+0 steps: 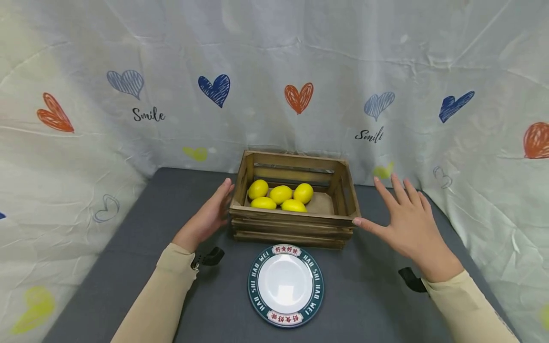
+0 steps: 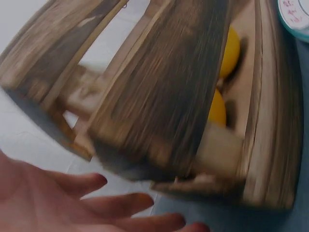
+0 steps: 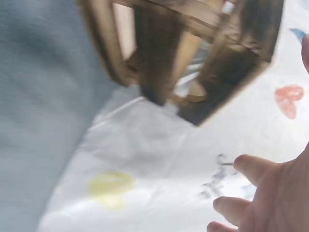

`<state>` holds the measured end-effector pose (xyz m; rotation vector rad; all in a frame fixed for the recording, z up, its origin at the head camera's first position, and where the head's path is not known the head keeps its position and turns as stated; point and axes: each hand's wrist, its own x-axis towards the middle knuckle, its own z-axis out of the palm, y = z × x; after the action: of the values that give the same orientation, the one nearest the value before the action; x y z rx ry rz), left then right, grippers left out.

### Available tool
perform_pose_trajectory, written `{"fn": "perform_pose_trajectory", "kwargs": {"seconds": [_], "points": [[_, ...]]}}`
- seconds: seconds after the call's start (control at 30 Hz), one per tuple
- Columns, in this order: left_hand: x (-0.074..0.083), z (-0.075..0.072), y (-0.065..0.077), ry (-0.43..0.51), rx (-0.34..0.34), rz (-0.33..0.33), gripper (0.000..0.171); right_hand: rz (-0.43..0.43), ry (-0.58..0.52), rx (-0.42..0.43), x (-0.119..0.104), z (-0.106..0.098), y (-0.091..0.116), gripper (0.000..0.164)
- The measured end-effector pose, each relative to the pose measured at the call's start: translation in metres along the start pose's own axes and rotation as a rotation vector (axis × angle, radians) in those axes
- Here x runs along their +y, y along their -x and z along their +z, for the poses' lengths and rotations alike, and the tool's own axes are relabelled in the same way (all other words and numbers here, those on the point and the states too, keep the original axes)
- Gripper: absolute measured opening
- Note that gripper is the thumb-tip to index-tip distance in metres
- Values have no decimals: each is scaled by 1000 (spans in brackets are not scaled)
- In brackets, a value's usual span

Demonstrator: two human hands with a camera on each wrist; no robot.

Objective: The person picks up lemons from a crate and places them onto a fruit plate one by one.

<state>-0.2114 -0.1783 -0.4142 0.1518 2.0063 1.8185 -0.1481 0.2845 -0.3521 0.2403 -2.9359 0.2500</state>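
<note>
A slatted wooden crate [image 1: 291, 227] stands at the back of the dark table, with several yellow lemons [image 1: 280, 195] grouped inside toward its left. Beside the crate's left end is my left hand [image 1: 208, 216], fingers extended; the left wrist view shows a gap between those fingers [image 2: 140, 205] and the slats. My right hand [image 1: 407, 228] is spread wide off the right end, its thumb tip close to the front right corner; whether it touches I cannot tell. In the right wrist view the other fingers are apart from the wood. Neither hand holds anything.
In front of the crate lies a round plate [image 1: 286, 286] with a white centre and a dark green lettered rim. A white curtain [image 1: 257, 52] printed with hearts hangs behind and around the dark grey tabletop [image 1: 356, 305]. Dark straps [image 1: 212, 257] show at both wrists.
</note>
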Motion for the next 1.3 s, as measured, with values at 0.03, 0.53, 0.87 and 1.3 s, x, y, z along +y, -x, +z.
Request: {"fn": "perform_pose_trajectory", "kwargs": {"seconds": [0.03,0.53,0.87,1.3], "points": [[0,3,-3,10,11,0,92,-12,2,-1,-5,-4,-5,114],[-11,8,-16,115,5,-13,93,-231,31,-130,-81,-36,-99,109],[-13,18,-20,118,80,-15,91,-379,2,-277,-116,-11,-139,89],[-15,16,-20,134,98,14,90,-628,-57,-456,-182,38,-183,63]]}}
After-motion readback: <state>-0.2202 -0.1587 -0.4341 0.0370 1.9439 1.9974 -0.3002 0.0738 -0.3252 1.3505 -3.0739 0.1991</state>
